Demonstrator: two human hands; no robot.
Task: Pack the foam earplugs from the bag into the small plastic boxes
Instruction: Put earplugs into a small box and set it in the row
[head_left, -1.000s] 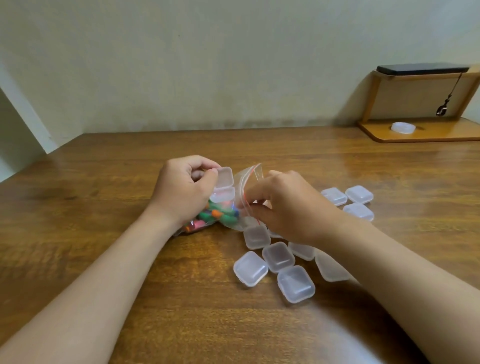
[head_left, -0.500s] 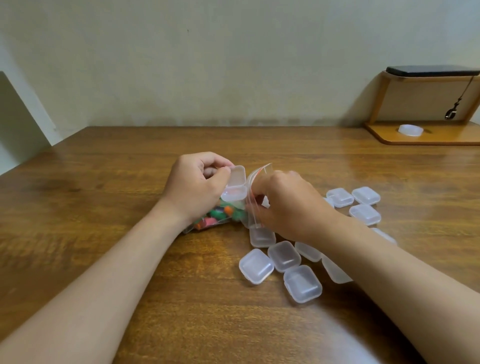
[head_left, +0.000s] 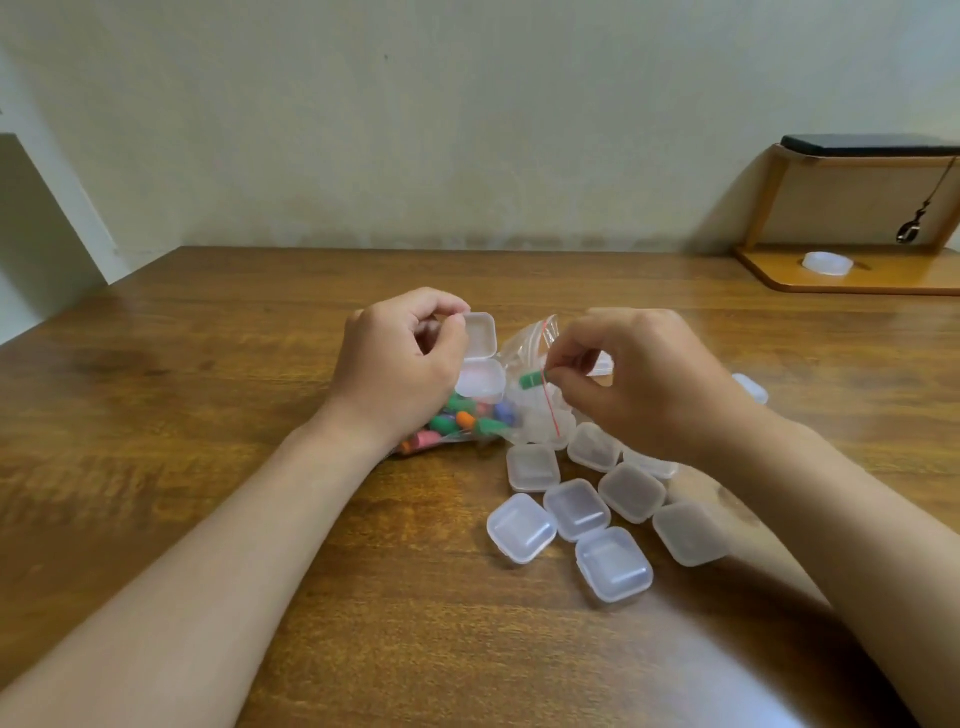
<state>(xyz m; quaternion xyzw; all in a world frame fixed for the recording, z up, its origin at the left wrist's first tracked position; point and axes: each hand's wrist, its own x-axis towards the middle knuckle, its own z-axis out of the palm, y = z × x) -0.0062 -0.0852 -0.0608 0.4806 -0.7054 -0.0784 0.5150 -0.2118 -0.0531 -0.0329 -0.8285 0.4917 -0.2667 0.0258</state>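
Note:
A clear zip bag (head_left: 524, 410) with a red seal line lies on the wooden table (head_left: 208, 415), holding several coloured foam earplugs (head_left: 457, 418). My left hand (head_left: 402, 364) holds a small translucent box (head_left: 480, 364) with its lid flipped up, just above the bag. My right hand (head_left: 644, 379) pinches a green earplug (head_left: 531, 380) at the bag's mouth, a little to the right of the held box. Several shut small boxes (head_left: 576, 509) lie clustered in front of my right hand.
A low wooden shelf stand (head_left: 852, 270) sits at the back right with a white round lid (head_left: 827, 263) on its base and a dark flat device (head_left: 872, 143) on top. More small boxes (head_left: 750, 387) lie behind my right hand. The wall runs along the table's far edge.
My right hand has drawn out of the bag and now holds a green earplug between its fingertips. My left hand still holds the open box.

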